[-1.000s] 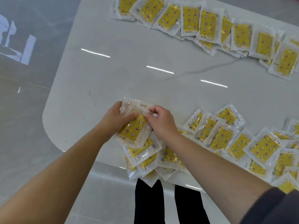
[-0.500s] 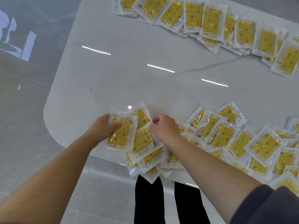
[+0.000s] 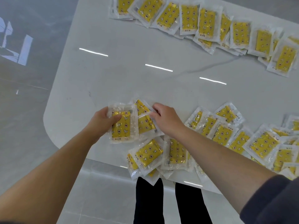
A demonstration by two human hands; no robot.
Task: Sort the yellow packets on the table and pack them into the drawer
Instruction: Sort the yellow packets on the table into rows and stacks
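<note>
Several yellow packets in clear wrappers lie on the white table (image 3: 123,75). My left hand (image 3: 102,121) grips one packet (image 3: 123,126) by its left side, thumb across its face, near the table's front left corner. Just to its right, my right hand (image 3: 166,118) pinches the top edge of a second packet (image 3: 145,125), which overlaps another packet (image 3: 141,106) behind it. More packets (image 3: 148,153) are heaped at the front edge under my right forearm. No drawer is in view.
A long row of packets (image 3: 207,23) runs along the far side of the table. Another spread of packets (image 3: 262,143) covers the near right. The table's rounded front left corner (image 3: 48,126) is close to my left hand. My dark trouser legs (image 3: 148,202) show below the table.
My left hand has drawn one packet leftward out of the pile and turned it upright. My right hand has stayed at the pile and now pinches the neighbouring packet's top edge.
</note>
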